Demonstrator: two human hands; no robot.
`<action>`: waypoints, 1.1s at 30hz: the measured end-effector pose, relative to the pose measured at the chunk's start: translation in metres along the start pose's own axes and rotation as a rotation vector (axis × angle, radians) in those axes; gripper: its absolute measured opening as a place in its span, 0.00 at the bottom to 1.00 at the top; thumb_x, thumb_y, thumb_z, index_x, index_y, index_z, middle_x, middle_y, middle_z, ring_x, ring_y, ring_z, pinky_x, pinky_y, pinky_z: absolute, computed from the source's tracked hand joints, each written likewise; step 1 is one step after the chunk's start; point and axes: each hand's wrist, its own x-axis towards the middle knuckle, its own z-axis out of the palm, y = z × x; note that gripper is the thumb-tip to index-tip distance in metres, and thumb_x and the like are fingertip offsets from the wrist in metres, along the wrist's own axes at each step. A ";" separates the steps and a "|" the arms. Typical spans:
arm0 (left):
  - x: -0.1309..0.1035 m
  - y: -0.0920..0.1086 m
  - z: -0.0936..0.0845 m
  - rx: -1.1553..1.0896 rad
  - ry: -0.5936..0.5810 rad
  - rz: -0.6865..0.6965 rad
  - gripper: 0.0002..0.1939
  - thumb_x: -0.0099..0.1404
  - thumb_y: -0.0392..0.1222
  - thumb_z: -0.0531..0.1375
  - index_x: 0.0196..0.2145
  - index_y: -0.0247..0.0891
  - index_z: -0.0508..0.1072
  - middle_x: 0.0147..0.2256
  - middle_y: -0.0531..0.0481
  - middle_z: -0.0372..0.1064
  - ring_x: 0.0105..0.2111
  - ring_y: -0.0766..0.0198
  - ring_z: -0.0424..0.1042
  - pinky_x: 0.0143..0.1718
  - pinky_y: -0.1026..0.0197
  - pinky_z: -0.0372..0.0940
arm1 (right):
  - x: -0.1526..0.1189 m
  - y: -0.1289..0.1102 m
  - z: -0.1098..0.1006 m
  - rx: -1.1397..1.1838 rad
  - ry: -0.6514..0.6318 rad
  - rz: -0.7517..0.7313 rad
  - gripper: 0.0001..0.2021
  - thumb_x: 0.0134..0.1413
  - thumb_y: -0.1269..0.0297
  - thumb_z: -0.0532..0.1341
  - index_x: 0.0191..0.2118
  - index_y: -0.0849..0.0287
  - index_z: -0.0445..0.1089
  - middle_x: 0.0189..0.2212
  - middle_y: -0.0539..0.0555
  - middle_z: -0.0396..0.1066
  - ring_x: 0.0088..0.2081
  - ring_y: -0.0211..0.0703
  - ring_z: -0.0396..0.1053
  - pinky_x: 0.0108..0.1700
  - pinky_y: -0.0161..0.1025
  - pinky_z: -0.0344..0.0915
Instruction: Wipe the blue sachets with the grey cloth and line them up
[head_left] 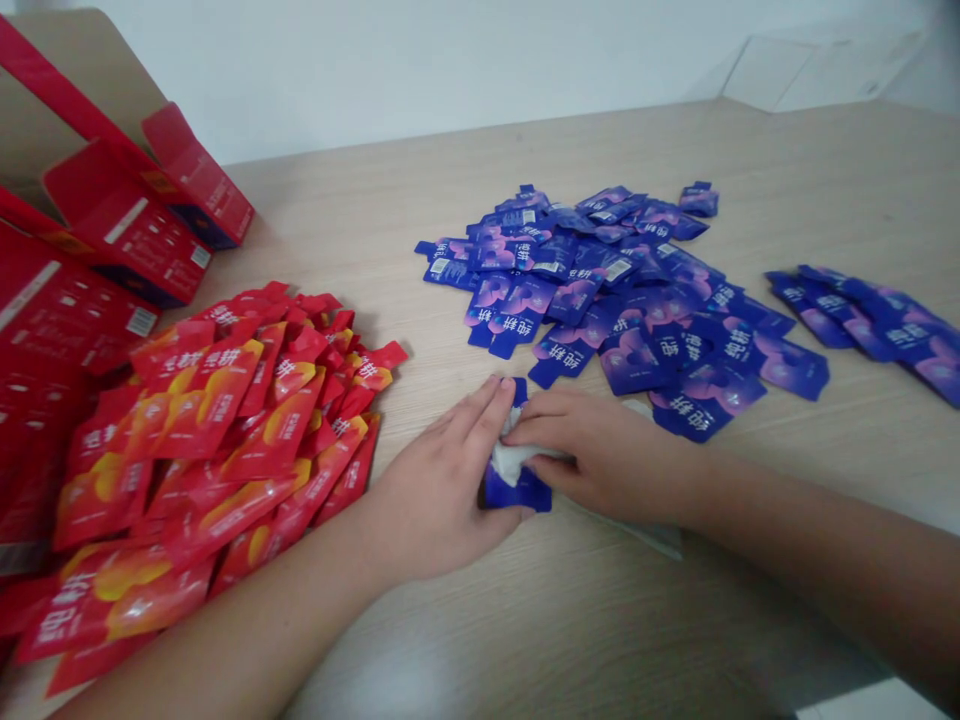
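Red boxes on one side, a blue sachet point(531, 494) under two hands

And here on the wood-grain table point(427, 640), with the clock centred on that blue sachet, it starts at ten o'clock: open red cartons point(127, 235), flaps up, brown inside! Round to nine o'clock, a heap of red sachets point(225, 400) with yellow-orange print, piled loosely, right up against the cartons.

In comes the left hand point(454, 470), laid flat on the blue sachet, fingers extended close together and thumb out along its near edge. Right in the middle, the blue sachet lies on the table, partly covered. On top of it, bunched up, a white tissue point(510, 462), and the right hand point(600, 450) has it pinched between thumb and curled fingers! A pale, see-through item point(664, 540) pokes out beneath the right forearm, too hidden to name.

Up between one and two o'clock, a broad spread of blue sachets point(622, 290), overlapping every which way, and a white object point(772, 75) by the wall well beyond them. Last, between two and three o'clock, a smaller overlapping row point(877, 325) of blue sachets, just apart from the main spread.
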 end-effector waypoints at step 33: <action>0.002 0.003 -0.002 -0.084 -0.005 0.004 0.65 0.66 0.48 0.71 0.79 0.38 0.27 0.75 0.25 0.50 0.74 0.36 0.57 0.70 0.29 0.60 | 0.004 -0.001 0.001 -0.043 0.011 -0.026 0.11 0.70 0.70 0.61 0.50 0.54 0.80 0.47 0.57 0.77 0.50 0.50 0.74 0.56 0.49 0.69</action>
